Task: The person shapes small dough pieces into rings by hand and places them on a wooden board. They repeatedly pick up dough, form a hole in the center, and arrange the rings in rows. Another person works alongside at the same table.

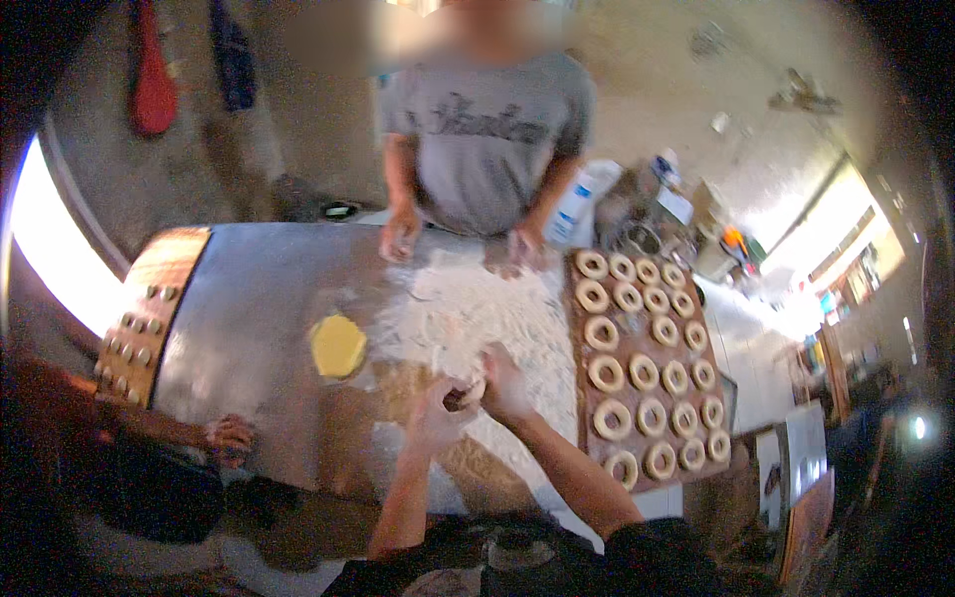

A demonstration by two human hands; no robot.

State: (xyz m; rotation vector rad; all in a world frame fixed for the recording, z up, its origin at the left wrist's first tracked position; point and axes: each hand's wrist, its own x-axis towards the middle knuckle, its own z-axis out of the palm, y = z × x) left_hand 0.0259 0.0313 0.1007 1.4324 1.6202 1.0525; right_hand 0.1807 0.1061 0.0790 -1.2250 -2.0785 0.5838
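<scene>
My left hand [444,410] is curled, its floury fingers closed around a small pale piece of dough [476,392]. Against the same piece presses my right hand [505,388], its fingers bent and slightly blurred. Most of the dough is hidden by the fingers, so its shape cannot be made out. Both hands are held over the near side of a thick spread of white flour [468,308] on the metal table. To their left lies a yellow, rounded lump of dough [338,347].
Dough rings [606,373] stand in rows on a brown board [587,438] at the right. At the far left, a wooden board [184,249] carries small pieces. Across the metal table [259,298] a person in grey [487,139] has floury hands near the flour. Another person's hand [231,438] rests at left.
</scene>
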